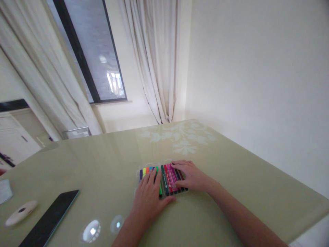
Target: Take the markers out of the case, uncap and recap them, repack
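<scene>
A clear plastic case lies unfolded on the table, with rows of coloured markers in both halves. Dark green, red, pink and dark ones show in the right half; purple, yellow, orange, blue and bright green ones in the left. My left hand rests over the left half, fingers stretched and thumb out toward the case's near edge, hiding several markers. Across the right half reaches my right hand, its fingers at the far ends of the markers and its thumb lower down, apart from them. Neither hand has lifted a marker.
On the left of the glossy table lie a dark flat tablet-like device, a pale oval object and a white item. A wall borders the right side; curtains and a window stand beyond.
</scene>
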`<act>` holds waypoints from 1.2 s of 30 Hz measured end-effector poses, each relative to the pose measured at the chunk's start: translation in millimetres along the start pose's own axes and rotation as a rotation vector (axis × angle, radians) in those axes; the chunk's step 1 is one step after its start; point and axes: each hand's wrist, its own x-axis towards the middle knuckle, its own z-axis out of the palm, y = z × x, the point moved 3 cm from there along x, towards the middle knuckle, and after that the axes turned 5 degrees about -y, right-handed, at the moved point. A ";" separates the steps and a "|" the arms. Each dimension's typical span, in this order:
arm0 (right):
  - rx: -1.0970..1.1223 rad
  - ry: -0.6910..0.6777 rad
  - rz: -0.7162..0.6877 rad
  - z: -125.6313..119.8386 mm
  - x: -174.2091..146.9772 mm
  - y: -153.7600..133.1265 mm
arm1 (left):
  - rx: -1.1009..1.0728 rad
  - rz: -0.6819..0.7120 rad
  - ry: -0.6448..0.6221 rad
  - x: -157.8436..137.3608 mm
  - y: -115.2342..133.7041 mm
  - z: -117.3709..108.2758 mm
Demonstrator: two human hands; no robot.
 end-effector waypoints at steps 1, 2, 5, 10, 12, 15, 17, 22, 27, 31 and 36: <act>-0.003 0.041 -0.017 2.9 0.0 -5.7 | -0.006 0.010 0.023 -1.0 -2.5 0.6; -0.009 0.076 -0.033 6.8 0.2 -11.6 | -0.008 0.018 0.043 -1.5 -4.7 1.4; -0.051 0.096 -0.049 23.8 2.6 -26.6 | 0.004 0.008 0.054 0.2 -8.8 3.9; -0.108 0.064 -0.043 44.1 8.2 -31.1 | 0.035 -0.009 0.045 6.8 -6.2 1.1; -0.125 0.079 -0.055 46.9 10.1 -28.6 | 0.028 -0.007 0.061 8.3 -5.3 -0.7; -0.159 0.105 -0.069 50.7 12.2 -25.4 | 0.005 -0.003 0.077 9.3 -4.7 -3.3; -0.179 0.118 -0.074 53.5 13.0 -24.8 | -0.011 -0.012 0.070 9.5 -3.9 -6.0; -0.201 0.118 -0.072 56.7 12.6 -26.7 | -0.041 -0.034 0.003 9.1 1.3 -14.1; -0.193 0.086 -0.109 52.9 10.7 -29.8 | -0.024 -0.012 -0.010 8.1 4.5 -15.4; -0.188 0.040 -0.178 50.0 8.5 -31.7 | 0.004 -0.030 -0.020 5.2 2.5 -12.8; -0.183 0.008 -0.176 47.6 10.4 -29.6 | -0.042 0.019 0.141 0.4 -4.2 -13.6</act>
